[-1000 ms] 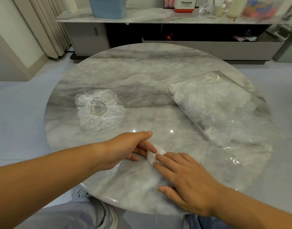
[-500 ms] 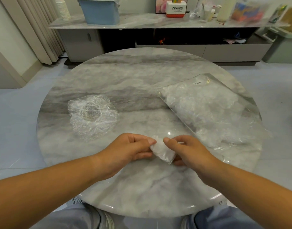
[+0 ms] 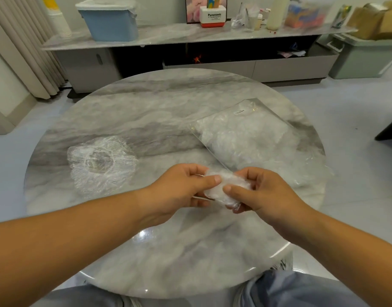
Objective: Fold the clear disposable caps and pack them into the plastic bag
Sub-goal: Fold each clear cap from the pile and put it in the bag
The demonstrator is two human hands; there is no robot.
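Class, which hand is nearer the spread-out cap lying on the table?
Left. The left hand is just right of the spread-out cap; the right hand, sharing the folded cap, lies farther right.

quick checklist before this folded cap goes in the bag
1. Folded cap gripped by left hand and right hand: ok.
2. Folded cap bunched small: ok.
3. Bag lying flat on the table, just beyond the hands: ok.
4. Bag mouth open: cannot tell.
5. All caps folded: not ok, a spread cap lies at the left.
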